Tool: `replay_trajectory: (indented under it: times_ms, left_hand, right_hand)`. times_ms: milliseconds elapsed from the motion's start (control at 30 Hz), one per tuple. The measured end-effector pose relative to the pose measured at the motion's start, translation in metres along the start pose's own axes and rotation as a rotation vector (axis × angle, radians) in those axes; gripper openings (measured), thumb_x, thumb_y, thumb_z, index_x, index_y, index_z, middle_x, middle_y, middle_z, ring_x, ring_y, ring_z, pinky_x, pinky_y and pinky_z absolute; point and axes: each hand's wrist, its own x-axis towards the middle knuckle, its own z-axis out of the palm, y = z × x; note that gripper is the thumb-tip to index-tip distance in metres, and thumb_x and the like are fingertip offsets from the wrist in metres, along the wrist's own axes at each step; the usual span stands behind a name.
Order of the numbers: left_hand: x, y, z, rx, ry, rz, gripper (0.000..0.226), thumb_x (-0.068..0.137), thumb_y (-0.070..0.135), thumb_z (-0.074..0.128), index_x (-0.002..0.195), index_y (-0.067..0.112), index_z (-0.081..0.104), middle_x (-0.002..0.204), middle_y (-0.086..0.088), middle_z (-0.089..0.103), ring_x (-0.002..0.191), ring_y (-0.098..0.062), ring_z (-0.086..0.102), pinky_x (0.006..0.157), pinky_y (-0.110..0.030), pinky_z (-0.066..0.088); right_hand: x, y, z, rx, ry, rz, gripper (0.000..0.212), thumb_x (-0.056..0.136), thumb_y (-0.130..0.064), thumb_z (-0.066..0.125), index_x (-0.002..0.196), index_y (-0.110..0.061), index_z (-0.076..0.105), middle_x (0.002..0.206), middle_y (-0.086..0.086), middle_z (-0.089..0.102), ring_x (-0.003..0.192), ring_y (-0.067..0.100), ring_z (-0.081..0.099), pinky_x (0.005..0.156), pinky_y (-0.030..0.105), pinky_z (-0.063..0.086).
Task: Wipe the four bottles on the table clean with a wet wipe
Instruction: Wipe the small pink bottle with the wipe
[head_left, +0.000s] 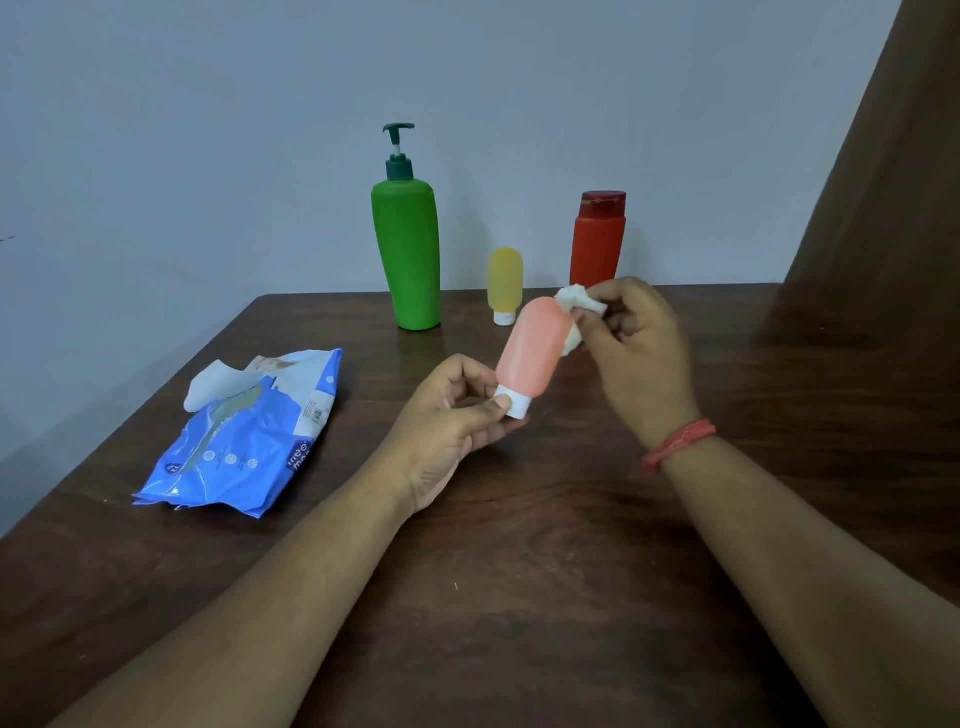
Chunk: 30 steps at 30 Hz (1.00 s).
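Observation:
My left hand (457, 410) pinches the white cap of a small pink bottle (530, 348), holding it tilted above the table, cap down. My right hand (628, 338) grips a crumpled white wet wipe (574, 306) against the bottle's upper end. Behind them, near the table's far edge, stand a tall green pump bottle (408, 249), a small yellow bottle (505, 283) on its white cap, and a red bottle (597, 244) with a dark red cap, its base hidden by my right hand.
A blue wet wipe pack (249, 441) lies on the dark wooden table (519, 571) at the left, with a white wipe sticking out of its opening. A grey wall stands behind the table. A brown curtain (883, 182) hangs at the right.

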Motion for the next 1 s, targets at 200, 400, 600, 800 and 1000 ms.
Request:
replay_trajectory:
  times_ms: [200, 400, 600, 800, 1000]
  left_hand:
    - [0.001, 0.002, -0.005, -0.093, 0.050, 0.013, 0.019, 0.091, -0.012, 0.057, 0.084, 0.005, 0.054, 0.100, -0.014, 0.057, 0.100, -0.025, 0.068, 0.085, -0.037, 0.059]
    - [0.004, 0.005, -0.007, -0.183, 0.130, 0.054, 0.017, 0.094, -0.012, 0.051, 0.091, 0.004, 0.054, 0.113, -0.024, 0.058, 0.096, -0.025, 0.071, 0.084, -0.035, 0.060]
    - [0.002, 0.004, -0.003, -0.151, 0.091, 0.056, 0.015, 0.094, -0.011, 0.053, 0.092, 0.004, 0.053, 0.122, -0.033, 0.055, 0.111, -0.036, 0.067, 0.088, -0.038, 0.059]
    - [0.002, 0.005, -0.007, -0.149, 0.104, 0.031, 0.014, 0.094, -0.011, 0.053, 0.094, 0.003, 0.055, 0.132, -0.032, 0.055, 0.111, -0.035, 0.068, 0.089, -0.039, 0.059]
    - [0.001, 0.004, 0.000, -0.117, 0.096, 0.040, 0.014, 0.094, -0.010, 0.054, 0.092, 0.004, 0.054, 0.126, -0.032, 0.055, 0.108, -0.032, 0.069, 0.088, -0.038, 0.059]
  right_hand:
    - [-0.016, -0.001, 0.012, 0.010, -0.244, -0.068, 0.016, 0.090, -0.004, 0.067, 0.095, -0.020, 0.066, 0.098, 0.000, 0.066, 0.086, 0.020, 0.067, 0.073, 0.045, 0.058]
    - [-0.026, -0.008, 0.019, -0.091, -0.453, -0.274, 0.013, 0.086, -0.002, 0.072, 0.097, -0.009, 0.070, 0.096, -0.003, 0.063, 0.084, 0.004, 0.059, 0.072, 0.017, 0.047]
    - [-0.021, -0.008, 0.016, -0.076, -0.198, -0.134, 0.009, 0.088, -0.006, 0.071, 0.093, -0.013, 0.067, 0.093, -0.006, 0.062, 0.080, 0.010, 0.060, 0.067, 0.030, 0.053]
    - [-0.024, -0.010, 0.017, -0.052, -0.329, -0.135, 0.010, 0.087, -0.006, 0.073, 0.095, -0.013, 0.068, 0.095, -0.005, 0.064, 0.083, 0.013, 0.065, 0.070, 0.041, 0.056]
    - [-0.018, -0.006, 0.012, -0.019, -0.201, -0.051, 0.010, 0.089, -0.008, 0.072, 0.092, -0.015, 0.066, 0.093, -0.004, 0.066, 0.082, 0.016, 0.066, 0.069, 0.042, 0.058]
